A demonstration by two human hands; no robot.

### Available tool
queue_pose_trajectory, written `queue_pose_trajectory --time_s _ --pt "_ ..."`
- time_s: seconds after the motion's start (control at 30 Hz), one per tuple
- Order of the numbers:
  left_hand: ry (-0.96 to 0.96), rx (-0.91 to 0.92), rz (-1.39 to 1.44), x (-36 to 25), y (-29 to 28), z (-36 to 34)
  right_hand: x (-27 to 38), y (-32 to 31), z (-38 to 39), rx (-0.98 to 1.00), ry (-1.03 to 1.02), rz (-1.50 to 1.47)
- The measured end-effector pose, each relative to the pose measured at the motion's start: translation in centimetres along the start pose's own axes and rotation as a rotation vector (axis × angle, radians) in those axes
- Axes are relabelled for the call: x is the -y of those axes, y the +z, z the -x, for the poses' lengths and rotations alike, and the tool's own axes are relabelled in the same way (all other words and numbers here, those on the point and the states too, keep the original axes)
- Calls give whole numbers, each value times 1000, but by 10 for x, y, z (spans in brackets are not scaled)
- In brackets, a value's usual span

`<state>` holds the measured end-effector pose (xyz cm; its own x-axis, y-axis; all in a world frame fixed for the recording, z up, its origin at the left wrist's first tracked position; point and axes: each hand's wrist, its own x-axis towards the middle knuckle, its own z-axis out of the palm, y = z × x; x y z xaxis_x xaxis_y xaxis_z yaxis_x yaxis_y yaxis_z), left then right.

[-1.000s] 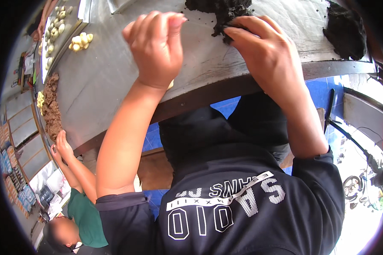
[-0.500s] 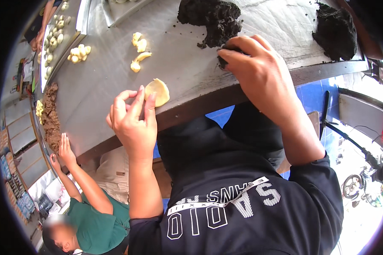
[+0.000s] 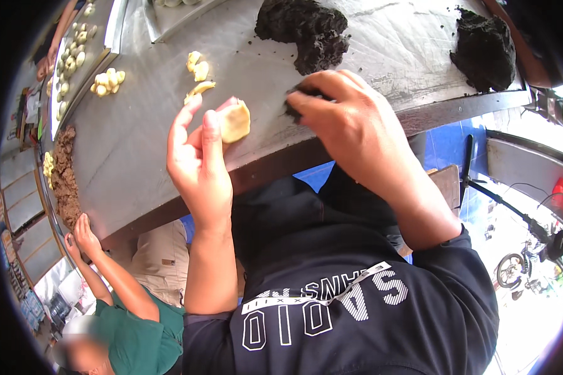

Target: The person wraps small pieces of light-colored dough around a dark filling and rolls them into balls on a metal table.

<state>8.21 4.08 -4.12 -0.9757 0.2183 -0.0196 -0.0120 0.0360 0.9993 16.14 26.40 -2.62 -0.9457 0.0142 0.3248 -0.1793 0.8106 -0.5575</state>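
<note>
My left hand [image 3: 197, 169] pinches a flat, pale-yellow dough disc [image 3: 236, 123] between thumb and fingers, raised above the metal tabletop [image 3: 137, 137]. To its right, my right hand [image 3: 350, 119] is closed on a small piece of dark paste [image 3: 291, 107], mostly hidden under the fingers and slightly blurred. Just beyond that hand lies a large crumbly mass of dark paste [image 3: 303, 31]. Small pale dough pieces [image 3: 198, 67] rest past my left fingertips, one of them partly covered by a finger.
At far right sits another dark paste mound [image 3: 485, 53], with someone's arm [image 3: 532, 62] beside it. Dough balls [image 3: 107, 82] are heaped near a tray [image 3: 84, 87] of filled rows. A brown paste strip [image 3: 65, 175] lies at the left edge, where a co-worker's hands [image 3: 84, 236] rest.
My left hand has tilted and lifted the dough disc, turning its face toward me. My right hand has come left, away from the dark mass, carrying a piece of paste.
</note>
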Motion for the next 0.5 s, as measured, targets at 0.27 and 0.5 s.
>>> queue_pose_trajectory --time_s 0.27,0.5 --pt "135 231 -48 -4 5 -8 8 20 -22 -255 -184 -236" --pt "387 352 -580 3 -7 -13 8 13 -16 -207 -151 -330"
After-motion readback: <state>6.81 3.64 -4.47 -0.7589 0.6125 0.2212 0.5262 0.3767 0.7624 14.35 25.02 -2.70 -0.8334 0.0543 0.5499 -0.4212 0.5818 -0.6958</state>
